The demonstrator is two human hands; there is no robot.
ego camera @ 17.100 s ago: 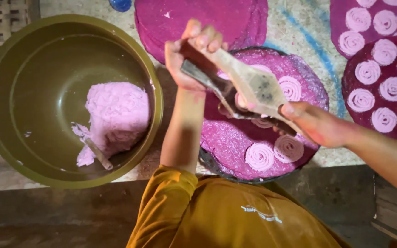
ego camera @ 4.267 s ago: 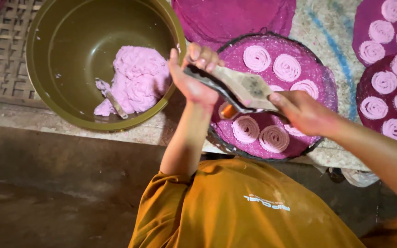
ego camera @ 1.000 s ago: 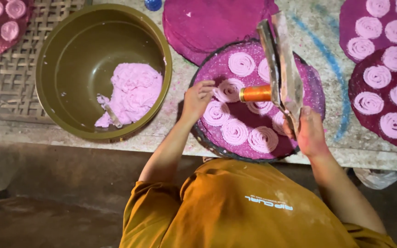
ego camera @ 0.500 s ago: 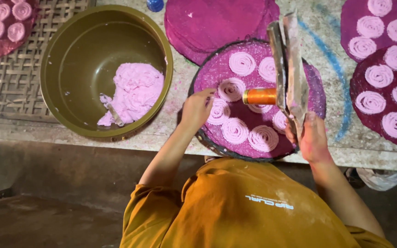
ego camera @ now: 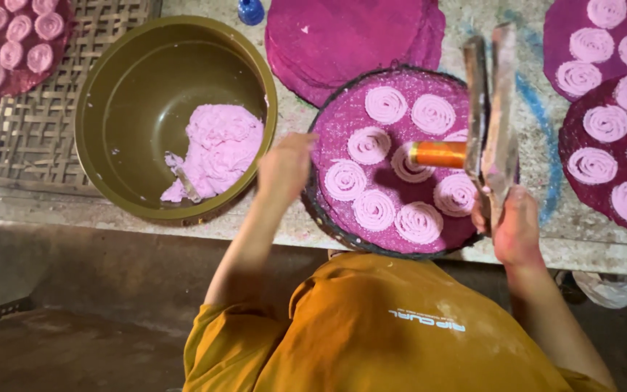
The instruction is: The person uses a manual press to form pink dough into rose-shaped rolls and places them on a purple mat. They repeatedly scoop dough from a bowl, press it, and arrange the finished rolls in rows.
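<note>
A round purple mat (ego camera: pixel 342 120) in front of me carries several pink dough spirals (ego camera: pixel 374 209). My right hand (ego camera: pixel 514 226) grips the two long handles of a metal dough press (ego camera: pixel 489 120), held upright over the mat's right side; its orange barrel (ego camera: pixel 437 154) points left above the spirals. My left hand (ego camera: pixel 285 165) is blurred at the mat's left edge, between the mat and the olive bowl (ego camera: pixel 103 101), and seems to hold nothing. A lump of pink dough (ego camera: pixel 219 149) lies in the bowl with a small tool (ego camera: pixel 184 181) stuck in it.
More purple mats with spirals lie at the right (ego camera: pixel 607 123) and top left (ego camera: pixel 9 43). A stack of bare purple mats (ego camera: pixel 357 36) sits behind. A woven bamboo tray (ego camera: pixel 45 138) lies under the bowl. A blue cap (ego camera: pixel 250 11) stands at the back.
My left hand has drawn back from the spirals toward the mat's left edge and the bowl. The press stays upright in my right hand.
</note>
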